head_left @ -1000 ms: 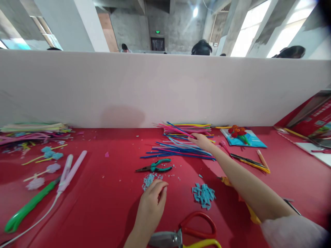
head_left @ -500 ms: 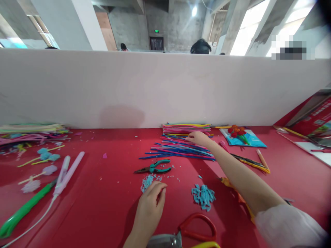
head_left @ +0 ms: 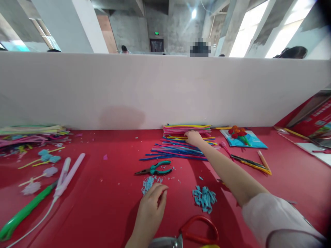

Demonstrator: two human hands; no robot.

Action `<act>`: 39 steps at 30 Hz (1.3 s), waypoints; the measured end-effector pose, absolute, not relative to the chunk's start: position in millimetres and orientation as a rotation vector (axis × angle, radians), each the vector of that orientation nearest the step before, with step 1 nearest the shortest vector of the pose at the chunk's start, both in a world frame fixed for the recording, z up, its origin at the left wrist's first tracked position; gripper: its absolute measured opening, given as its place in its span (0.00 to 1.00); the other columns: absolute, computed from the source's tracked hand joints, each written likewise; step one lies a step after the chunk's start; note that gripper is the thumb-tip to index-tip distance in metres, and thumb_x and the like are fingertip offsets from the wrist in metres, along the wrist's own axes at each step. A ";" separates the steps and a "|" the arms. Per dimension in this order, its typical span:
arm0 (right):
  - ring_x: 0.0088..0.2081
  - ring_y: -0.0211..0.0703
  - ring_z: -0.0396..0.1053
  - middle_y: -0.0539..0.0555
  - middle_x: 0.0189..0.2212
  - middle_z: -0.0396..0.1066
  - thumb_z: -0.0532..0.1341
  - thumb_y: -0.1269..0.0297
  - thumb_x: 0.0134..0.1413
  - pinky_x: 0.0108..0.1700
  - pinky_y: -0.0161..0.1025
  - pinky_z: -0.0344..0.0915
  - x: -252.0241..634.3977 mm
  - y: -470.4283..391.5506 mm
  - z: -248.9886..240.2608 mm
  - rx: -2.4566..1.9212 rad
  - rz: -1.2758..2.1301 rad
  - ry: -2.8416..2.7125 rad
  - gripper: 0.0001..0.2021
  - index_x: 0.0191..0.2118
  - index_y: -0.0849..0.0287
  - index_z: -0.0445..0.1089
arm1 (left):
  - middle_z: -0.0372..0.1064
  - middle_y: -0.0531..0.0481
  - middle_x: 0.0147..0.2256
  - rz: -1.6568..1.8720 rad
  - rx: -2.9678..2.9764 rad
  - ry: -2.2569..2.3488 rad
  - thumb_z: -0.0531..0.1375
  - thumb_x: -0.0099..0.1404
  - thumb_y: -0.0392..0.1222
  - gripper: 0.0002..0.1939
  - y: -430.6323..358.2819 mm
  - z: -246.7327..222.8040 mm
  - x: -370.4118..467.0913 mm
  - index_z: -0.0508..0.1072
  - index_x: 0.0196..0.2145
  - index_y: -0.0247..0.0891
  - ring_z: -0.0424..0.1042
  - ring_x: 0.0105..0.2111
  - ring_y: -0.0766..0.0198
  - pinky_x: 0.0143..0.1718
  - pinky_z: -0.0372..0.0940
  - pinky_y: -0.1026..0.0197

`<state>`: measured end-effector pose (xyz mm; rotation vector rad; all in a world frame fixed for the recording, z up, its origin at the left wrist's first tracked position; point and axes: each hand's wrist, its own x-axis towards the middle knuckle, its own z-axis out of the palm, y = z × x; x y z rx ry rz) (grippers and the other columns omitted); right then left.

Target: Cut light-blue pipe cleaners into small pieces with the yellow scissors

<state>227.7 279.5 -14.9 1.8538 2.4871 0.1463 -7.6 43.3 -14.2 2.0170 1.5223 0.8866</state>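
My right hand (head_left: 194, 138) reaches to the far side of the table, fingers closed on the pink and yellow pipe cleaners (head_left: 178, 150) of a many-coloured pile. Its fingertips are partly hidden, so how many strands they grip is unclear. Nearer to me, my left hand (head_left: 152, 208) hovers or rests with curled fingers, thumb close to the index finger, and nothing shows in it. Just beyond it lie light blue fluff trimmings (head_left: 148, 185) and teal-handled pliers (head_left: 155, 168). A small heap of cut blue pieces (head_left: 204, 198) lies to its right.
Red-handled scissors (head_left: 200, 234) lie at the near edge. On the left are a pink hot tool with a cord (head_left: 67, 175), a green-handled tool (head_left: 28, 208) and more pipe cleaners (head_left: 33, 134). A white partition (head_left: 116, 89) closes the back; red flowers (head_left: 236, 132) lie at right.
My right hand has shifted slightly left and pressed into the pile, and yellow strands now show beside it. The right forearm has moved left; my left hand has barely moved.
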 end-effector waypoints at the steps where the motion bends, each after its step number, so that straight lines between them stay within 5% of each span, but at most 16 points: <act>1: 0.41 0.41 0.63 0.56 0.44 0.62 0.53 0.61 0.53 0.41 0.45 0.62 228.0 278.1 -14.7 1.849 0.161 2.498 0.16 0.47 0.61 0.60 | 0.67 0.46 0.35 0.880 2.014 1.521 0.47 0.61 0.39 0.10 43.2 -14.2 -7.7 0.68 0.35 0.39 0.67 0.36 0.63 0.38 0.63 0.61; 8: 0.41 0.40 0.63 0.55 0.44 0.62 0.53 0.61 0.53 0.41 0.45 0.62 225.7 266.4 1.1 1.893 0.229 2.620 0.15 0.46 0.61 0.60 | 0.67 0.47 0.35 0.900 2.016 1.541 0.48 0.60 0.39 0.10 43.3 -14.2 -9.4 0.68 0.34 0.40 0.68 0.35 0.64 0.38 0.63 0.62; 15: 0.47 0.44 0.57 0.61 0.44 0.63 0.43 0.70 0.57 0.48 0.41 0.51 225.4 227.1 34.5 1.785 0.167 2.885 0.16 0.48 0.63 0.60 | 0.67 0.46 0.35 0.898 2.047 1.526 0.47 0.60 0.38 0.11 43.0 -11.6 -7.5 0.68 0.34 0.39 0.67 0.36 0.63 0.38 0.63 0.60; 22: 0.37 0.34 0.64 0.51 0.36 0.67 0.50 0.70 0.54 0.40 0.33 0.59 235.6 183.2 1.1 1.466 -0.196 2.877 0.09 0.37 0.59 0.67 | 0.67 0.46 0.34 0.915 2.093 1.504 0.47 0.60 0.38 0.11 41.3 -10.4 -5.9 0.68 0.35 0.39 0.68 0.35 0.63 0.38 0.63 0.60; 27: 0.40 0.40 0.64 0.55 0.44 0.62 0.53 0.61 0.53 0.40 0.45 0.63 239.7 191.2 -16.9 1.702 -0.162 2.725 0.15 0.46 0.61 0.60 | 0.67 0.46 0.34 0.905 2.128 1.491 0.47 0.60 0.39 0.11 41.3 -11.1 -5.6 0.68 0.35 0.38 0.67 0.35 0.63 0.38 0.63 0.60; 39: 0.40 0.40 0.63 0.55 0.43 0.62 0.52 0.61 0.54 0.40 0.44 0.63 225.2 171.3 -9.0 1.982 -0.044 2.584 0.15 0.46 0.61 0.61 | 0.67 0.47 0.34 0.924 2.151 1.499 0.47 0.60 0.38 0.11 42.3 -11.2 -6.9 0.68 0.34 0.39 0.67 0.34 0.63 0.37 0.62 0.60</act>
